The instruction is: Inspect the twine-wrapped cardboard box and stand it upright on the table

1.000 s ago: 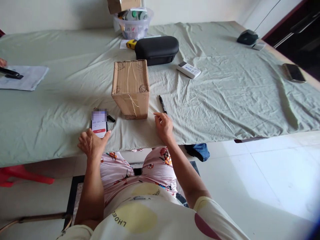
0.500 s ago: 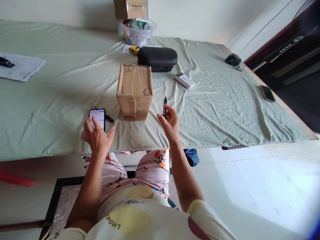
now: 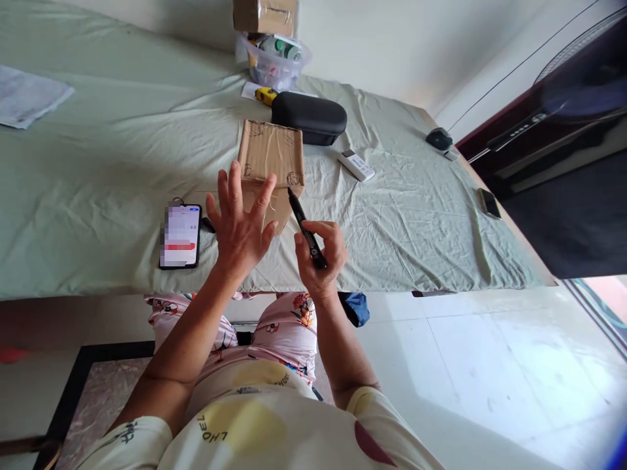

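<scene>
Gripping a black marker (image 3: 304,228), the right hand (image 3: 321,258) has it pinched between thumb and fingers, the pen slanting up toward eleven o'clock so its far end sits right by the near corner of the cardboard box (image 3: 272,171). I cannot tell from here whether a cap is on that end. If it is bare, a small wobble could streak ink across the box or the green sheet (image 3: 98,163), and the grip looks loose enough to slip.

At nine o'clock from that hand, the left hand (image 3: 240,225) is spread wide, fingers fanned, holding nothing, raised in front of the box's near face. I cannot tell if it touches the cardboard. The box stands tall and narrow on soft, wrinkled cloth; a push from that open palm high up could tip it backwards.

Left of the open hand, at nine o'clock, a phone (image 3: 180,235) lies flat near the table edge with its screen lit. A careless elbow or a tug on the sheet could slide it off onto the tiles.

Beyond the box, at twelve o'clock, a black case (image 3: 309,117) lies just behind it, so a toppling box would land on that. Further on sits a clear plastic tub (image 3: 273,62) with another carton on top, and at two o'clock a white remote (image 3: 356,165).
</scene>
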`<action>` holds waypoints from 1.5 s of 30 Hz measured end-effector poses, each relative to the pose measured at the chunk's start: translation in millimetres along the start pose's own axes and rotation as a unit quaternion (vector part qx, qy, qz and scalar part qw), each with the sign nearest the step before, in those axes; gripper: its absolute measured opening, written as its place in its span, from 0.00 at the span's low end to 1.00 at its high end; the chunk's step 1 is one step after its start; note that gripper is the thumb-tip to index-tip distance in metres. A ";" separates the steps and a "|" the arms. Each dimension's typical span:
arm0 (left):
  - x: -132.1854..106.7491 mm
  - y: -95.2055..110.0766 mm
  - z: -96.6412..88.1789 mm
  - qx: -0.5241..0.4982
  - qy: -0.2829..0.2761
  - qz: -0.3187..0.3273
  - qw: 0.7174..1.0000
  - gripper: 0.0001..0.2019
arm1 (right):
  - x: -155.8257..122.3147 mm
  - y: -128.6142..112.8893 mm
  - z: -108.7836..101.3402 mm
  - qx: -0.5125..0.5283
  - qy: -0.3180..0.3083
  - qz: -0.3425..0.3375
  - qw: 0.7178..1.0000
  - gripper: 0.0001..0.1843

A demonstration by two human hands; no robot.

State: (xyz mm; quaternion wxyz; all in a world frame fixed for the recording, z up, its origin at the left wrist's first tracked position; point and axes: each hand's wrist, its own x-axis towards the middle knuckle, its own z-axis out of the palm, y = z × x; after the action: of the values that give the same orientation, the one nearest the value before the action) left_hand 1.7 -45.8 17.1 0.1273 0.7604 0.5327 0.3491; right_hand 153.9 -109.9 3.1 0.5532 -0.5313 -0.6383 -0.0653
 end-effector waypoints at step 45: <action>-65.3 -118.3 -28.7 0.218 -0.028 -0.324 0.920 0.34 | -35.3 113.6 30.9 -0.191 -0.220 0.225 0.930 0.22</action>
State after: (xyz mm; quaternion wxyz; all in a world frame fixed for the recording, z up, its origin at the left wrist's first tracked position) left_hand -115.1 -62.3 -54.8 0.0796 0.5645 0.8091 0.1427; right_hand 213.3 -62.1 -93.3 0.2864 -0.7579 -0.5831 0.0588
